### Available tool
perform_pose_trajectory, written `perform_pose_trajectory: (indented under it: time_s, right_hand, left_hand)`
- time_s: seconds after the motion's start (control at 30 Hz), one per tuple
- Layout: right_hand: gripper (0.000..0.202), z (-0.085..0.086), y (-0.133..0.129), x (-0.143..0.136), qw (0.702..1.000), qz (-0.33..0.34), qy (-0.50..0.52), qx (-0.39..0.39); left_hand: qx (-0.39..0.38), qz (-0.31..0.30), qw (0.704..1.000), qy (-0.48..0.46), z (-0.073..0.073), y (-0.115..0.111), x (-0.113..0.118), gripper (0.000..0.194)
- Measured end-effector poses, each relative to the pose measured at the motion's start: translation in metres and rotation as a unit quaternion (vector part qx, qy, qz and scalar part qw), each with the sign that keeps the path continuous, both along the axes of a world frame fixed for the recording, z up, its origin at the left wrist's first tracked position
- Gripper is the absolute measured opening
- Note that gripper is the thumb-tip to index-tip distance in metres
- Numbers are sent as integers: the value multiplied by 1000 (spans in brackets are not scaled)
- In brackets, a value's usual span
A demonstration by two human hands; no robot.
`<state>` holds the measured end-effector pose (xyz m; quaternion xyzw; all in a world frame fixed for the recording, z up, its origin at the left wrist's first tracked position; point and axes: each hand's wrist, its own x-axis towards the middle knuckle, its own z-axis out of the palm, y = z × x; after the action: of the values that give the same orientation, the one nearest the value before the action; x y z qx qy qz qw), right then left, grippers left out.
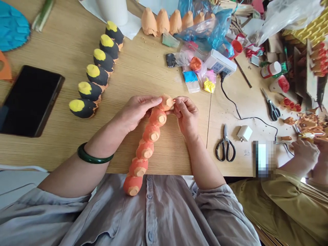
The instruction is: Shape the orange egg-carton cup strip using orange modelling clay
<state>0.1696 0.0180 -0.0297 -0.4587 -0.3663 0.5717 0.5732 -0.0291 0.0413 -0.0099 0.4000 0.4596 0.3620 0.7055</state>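
A strip of joined egg-carton cups (147, 136), coated orange-red with pale tan round ends, runs from the middle of the view down to my shirt. My left hand (139, 111) grips its upper end, thumb on top and fingers partly hidden beneath. The uppermost cup (163, 101) is paler than the others. At that cup's right edge, my right hand (186, 111) pinches a tiny orange bit between thumb and forefinger. Beyond my hands lie bags of coloured clay, among them a blue one (191, 77), a yellow one (209, 85) and an orange lump (195, 64).
Black cups with yellow tops (97, 73) form a row at left, beside a black tablet (30, 100). Plain cups (162, 22) stand at the back. A power strip (220, 62), scissors (225, 145) and white adapter (244, 133) lie right. Another person's hands (304, 153) work at far right.
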Motion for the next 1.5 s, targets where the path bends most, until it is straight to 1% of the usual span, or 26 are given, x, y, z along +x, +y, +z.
perform_pose_trajectory:
  time_s: [0.1,0.27,0.37,0.47,0.6,0.7,0.8,0.9,1.0,1.1,1.17,1.33,1.43,1.5]
  right_hand:
    - [54,7,-3,6,1000,-16,-11,16]
    - [47,21,-10,12,995,-45,-59,61]
    - [46,31,-15,9,991,-22,-115,58]
    - [41,37,-16,6,990,-7,-131,45]
    - [39,36,-16,7,988,-9,-150,33]
    - [40,33,-15,10,985,-1,-170,34]
    - [44,30,-15,13,982,12,-183,43]
    - [49,28,-14,15,979,23,-193,54]
    - [48,26,-13,16,978,26,-201,59]
    - [41,24,-13,15,975,31,-209,62]
    - [36,22,-12,14,974,37,-213,67]
    - [35,18,-13,9,973,46,-224,39]
    - [40,21,-13,6,983,29,-180,15]
    - [50,22,-11,5,989,20,-146,-14]
  left_hand:
    - [8,1,1000,-30,3,-1,3,37]
    - [12,-29,999,-45,11,-8,10,45]
    - [32,-25,999,-29,11,-11,13,46]
    - [56,-20,998,-6,9,-12,14,47]
    - [66,-22,998,6,9,-13,15,47]
    - [97,-14,995,15,11,-14,16,40]
    - [135,-22,990,36,13,-15,16,33]
    - [147,-26,988,48,14,-15,16,30]
    - [127,-14,991,33,14,-16,19,36]
    - [68,-17,998,-1,13,-17,22,52]
    - [40,-24,999,-8,12,-17,23,56]
    - [57,-12,998,-2,9,-16,25,54]
    - [40,7,999,-30,7,-15,25,45]
    - [17,22,998,-54,7,-14,24,37]
